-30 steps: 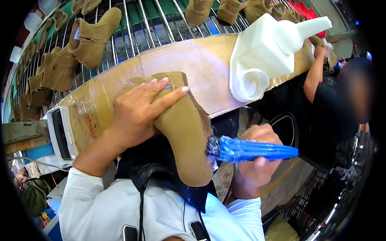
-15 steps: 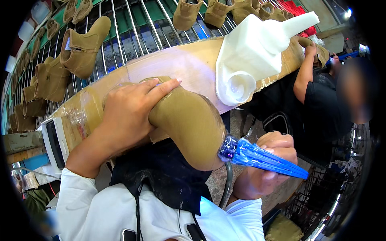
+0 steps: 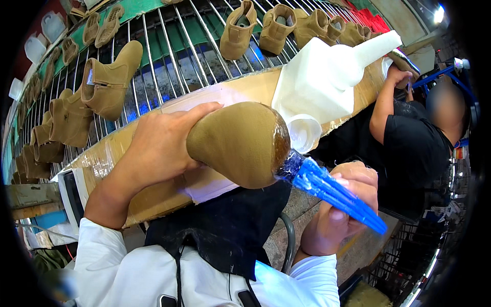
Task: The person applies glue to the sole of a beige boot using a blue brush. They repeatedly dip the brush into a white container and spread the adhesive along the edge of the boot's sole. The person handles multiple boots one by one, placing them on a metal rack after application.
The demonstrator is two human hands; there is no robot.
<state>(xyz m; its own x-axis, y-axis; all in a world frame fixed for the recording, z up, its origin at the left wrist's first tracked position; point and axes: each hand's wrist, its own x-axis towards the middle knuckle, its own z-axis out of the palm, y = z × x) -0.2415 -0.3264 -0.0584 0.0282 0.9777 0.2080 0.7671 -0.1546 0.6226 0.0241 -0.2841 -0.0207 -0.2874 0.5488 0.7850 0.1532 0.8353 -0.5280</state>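
Observation:
My left hand (image 3: 166, 138) is wrapped round a tan boot (image 3: 232, 146), holding it up over the near edge of the bench with its rounded toe toward the right. The hand hides much of the boot's rear part. A dark, wet-looking band runs along the boot's edge on the right. My right hand (image 3: 350, 204) grips a blue brush (image 3: 337, 194), smeared with a whitish substance. Its dark bristles touch the boot's edge. Just beyond the boot stands a white plastic bottle (image 3: 319, 82) with a long spout and a small round cup (image 3: 304, 132) at its base.
A cardboard-covered bench ledge (image 3: 225, 94) runs across in front of me. Behind it, a metal-bar rack (image 3: 174, 51) carries several tan boots (image 3: 110, 79) and soles (image 3: 110, 25). At the right, a co-worker (image 3: 409, 138) in black handles a shoe piece.
The boot has been tilted and turned, showing more of its toe and of the dark edge band. The brush has moved up slightly along the edge. The co-worker's hands have shifted.

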